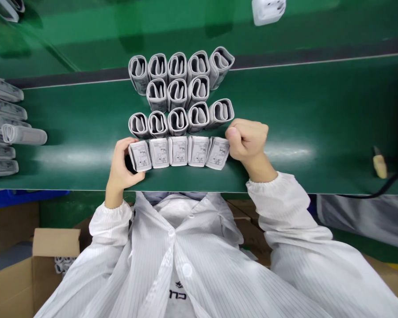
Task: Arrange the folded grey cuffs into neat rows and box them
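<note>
A front row of several rolled grey cuffs (179, 151), which look like blood pressure cuffs, stands on the green bench with printed drawings facing up. At its left end, my left hand (120, 167) curls its fingers and thumb around the outermost rolled cuff (140, 156). My right hand (247, 138) is a closed fist, its knuckles against the rolled cuff at the right end (218, 153). Nothing shows inside that fist. Behind this row stand more rows of rolled cuffs (177, 121), their spiral ends up.
More rolled cuffs (24, 134) lie stacked at the left edge of the bench (305, 101). A small knife-like tool (380, 164) and a black cable (384, 187) are at the right. A white device (268, 11) sits at the top. An open cardboard box (56, 242) stands below left.
</note>
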